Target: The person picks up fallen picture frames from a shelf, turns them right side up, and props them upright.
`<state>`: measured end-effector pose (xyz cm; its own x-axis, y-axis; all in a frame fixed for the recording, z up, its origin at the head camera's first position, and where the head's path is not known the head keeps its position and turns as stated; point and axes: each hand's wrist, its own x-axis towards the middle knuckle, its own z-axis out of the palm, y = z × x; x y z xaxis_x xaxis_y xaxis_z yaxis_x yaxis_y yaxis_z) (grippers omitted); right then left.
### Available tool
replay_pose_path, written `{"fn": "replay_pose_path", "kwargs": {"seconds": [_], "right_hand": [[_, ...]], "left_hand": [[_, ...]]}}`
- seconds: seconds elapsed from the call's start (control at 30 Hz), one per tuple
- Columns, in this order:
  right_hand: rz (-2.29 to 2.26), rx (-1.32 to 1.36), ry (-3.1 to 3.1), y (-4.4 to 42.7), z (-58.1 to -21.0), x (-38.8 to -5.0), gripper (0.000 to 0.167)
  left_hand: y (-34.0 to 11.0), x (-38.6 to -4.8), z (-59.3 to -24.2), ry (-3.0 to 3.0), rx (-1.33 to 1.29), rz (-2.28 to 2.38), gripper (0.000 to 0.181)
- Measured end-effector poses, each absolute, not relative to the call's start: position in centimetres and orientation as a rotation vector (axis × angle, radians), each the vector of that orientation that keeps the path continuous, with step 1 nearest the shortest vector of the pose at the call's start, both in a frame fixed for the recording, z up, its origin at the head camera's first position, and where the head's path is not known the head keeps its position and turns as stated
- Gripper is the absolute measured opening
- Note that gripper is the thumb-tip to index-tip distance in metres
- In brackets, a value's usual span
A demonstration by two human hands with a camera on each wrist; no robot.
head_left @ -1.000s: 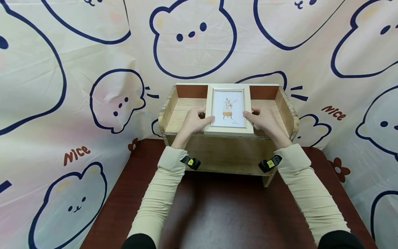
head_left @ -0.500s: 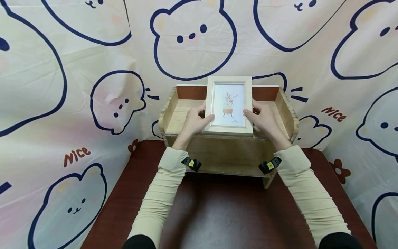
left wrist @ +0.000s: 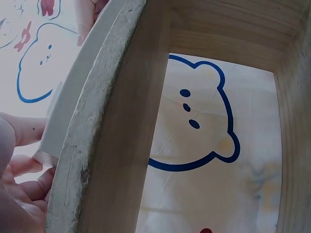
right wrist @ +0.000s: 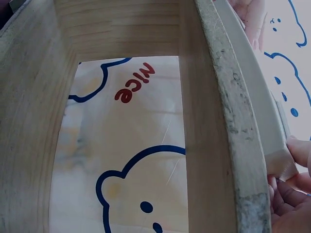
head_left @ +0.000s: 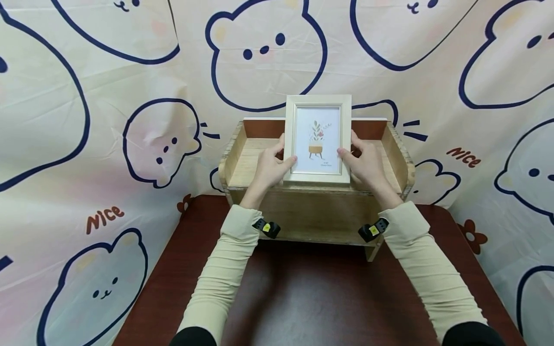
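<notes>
A cream picture frame (head_left: 318,179) with a potted-plant print stands near the front edge of a small wooden shelf's top board, tilted slightly back. My left hand (head_left: 270,166) grips its left side, thumb on the front and fingers behind. On the opposite side my right hand (head_left: 365,164) holds it the same way. In the left wrist view the left hand (left wrist: 24,170) pinches a corner of the frame (left wrist: 63,116). The right wrist view has the right hand (right wrist: 291,189) at the other lower corner of the frame (right wrist: 262,116).
The wooden shelf (head_left: 316,211) has raised side panels and a brown back strip, with an open space below its top board. It stands on a dark red-brown table (head_left: 320,293). Behind hangs a cloth (head_left: 164,81) printed with bears.
The picture frame has swung from lying nearly flat to a more upright stance. Its top edge rose, while its lower edge stayed near the shelf's front. Both hands keep their hold.
</notes>
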<state>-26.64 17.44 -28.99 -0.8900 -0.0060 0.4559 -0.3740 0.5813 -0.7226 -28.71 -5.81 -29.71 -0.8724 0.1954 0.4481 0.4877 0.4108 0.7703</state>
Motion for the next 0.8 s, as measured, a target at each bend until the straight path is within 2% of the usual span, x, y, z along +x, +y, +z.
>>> {"fn": "replay_pose_path", "kwargs": {"seconds": [0.43,0.67,0.8], "right_hand": [[1.170,0.322,-2.371,17.39,-29.12,-26.73,0.054],[1.196,0.304,-2.359,17.25,-29.07,-26.69,0.056],[1.225,0.276,-2.346,17.10,-28.91,-26.63,0.051]], "left_hand": [[-6.47,-29.18,-29.86,-2.410,-0.677,-1.540,0.063],[-6.51,-28.90,-29.36,-2.473,-0.632,-1.513,0.053],[-6.60,-28.87,-29.24,-2.459,-0.643,-1.559,0.052]]}}
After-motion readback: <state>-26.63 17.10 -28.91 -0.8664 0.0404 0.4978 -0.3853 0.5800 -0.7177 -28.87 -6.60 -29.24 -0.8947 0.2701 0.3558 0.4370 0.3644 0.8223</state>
